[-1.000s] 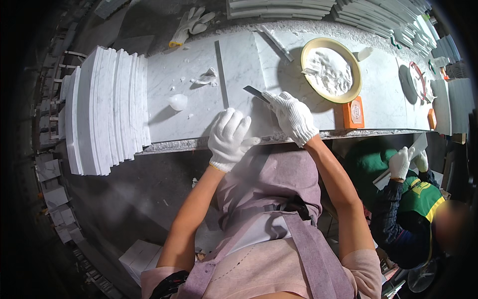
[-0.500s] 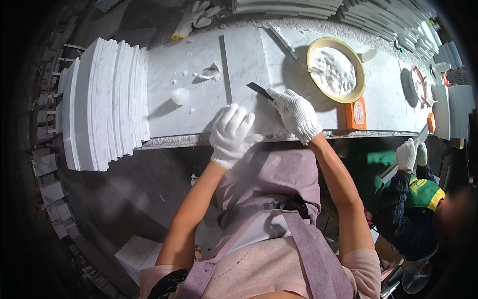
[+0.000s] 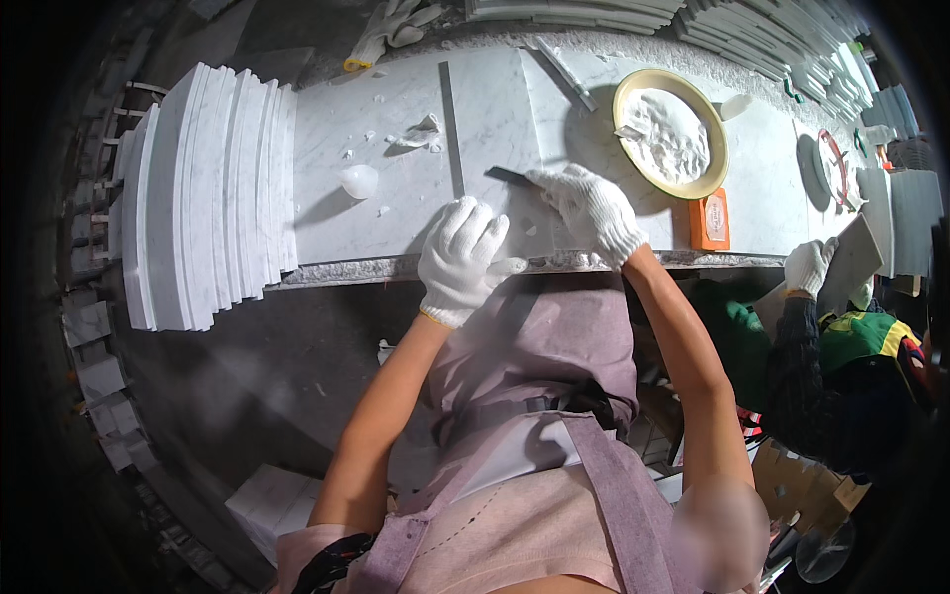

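My right hand, in a white knit glove, is closed on a dark flat blade that points left, low over a white marble slab. The part of it inside my fingers is hidden. My left hand, gloved too, lies with fingers extended on the slab's near edge. Between my hands a few small white bits lie on the stone. A narrow dark grey strip runs away from me just beyond my left fingers. Crumpled white scrap and a translucent white cup-like piece lie farther left.
Upright white slabs stand stacked at left. To the right are a yellow-rimmed basin of white powdery material and an orange box. A co-worker's gloved hand holds a grey panel. Spare gloves lie beyond the table.
The dark blade in my right hand has tilted flatter, and white bits now show between my hands. My left hand stays nearly in place. At right, the co-worker's panel has come up higher.
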